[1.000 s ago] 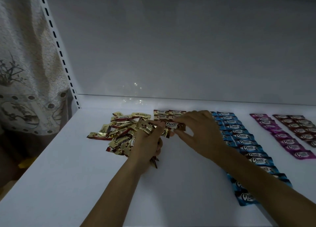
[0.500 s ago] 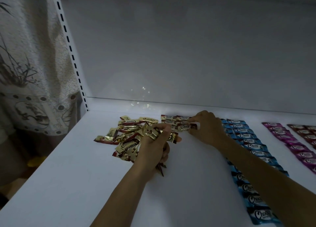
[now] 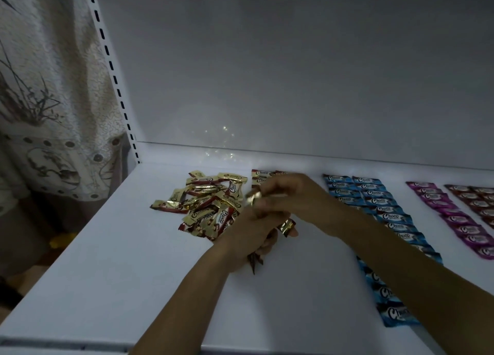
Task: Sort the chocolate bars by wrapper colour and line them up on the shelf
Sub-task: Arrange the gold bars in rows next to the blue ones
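On the white shelf (image 3: 133,261), just right of the loose gold pile (image 3: 208,202), the left hand (image 3: 248,234) has its grip curled round a bunch of gold bars (image 3: 286,226). The right hand (image 3: 292,197) bends over them; its grip is too blurred to tell.

Motion blur on the right hand (image 3: 291,194), fingers smeared, can't tell if it pinches the blurred gold bar (image 3: 252,197) at its tips. It covers the knuckles of the left hand (image 3: 248,234), whose curled fingers hide most of a bundle of bars (image 3: 287,226); only wrapper ends poke out, count unreadable. The red-brown row (image 3: 261,173) is mostly behind the right hand. The blue rows (image 3: 374,202) are crossed by the right forearm (image 3: 387,247), middle hidden. The purple row (image 3: 454,218) and dark red rows (image 3: 478,198) are cut by the right edge. The gold pile (image 3: 205,205) has its near corner under the left hand.
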